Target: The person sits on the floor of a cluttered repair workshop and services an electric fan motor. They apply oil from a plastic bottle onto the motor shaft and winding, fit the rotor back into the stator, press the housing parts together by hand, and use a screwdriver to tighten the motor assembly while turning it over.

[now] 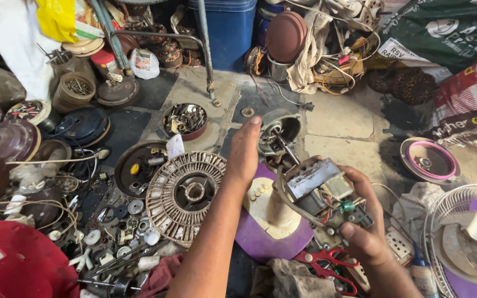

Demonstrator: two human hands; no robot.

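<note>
hands (305, 187) (both) holding fan motor assembly (318, 193)

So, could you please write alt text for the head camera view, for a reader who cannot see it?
A person's right hand grips a small wired electrical assembly above a purple fan base, while the left hand rests beside it. Around lie a round metal stator, red scissors and scattered parts.

Stator ring (185, 190), red scissors (327, 262), blue bin (223, 27)
</note>
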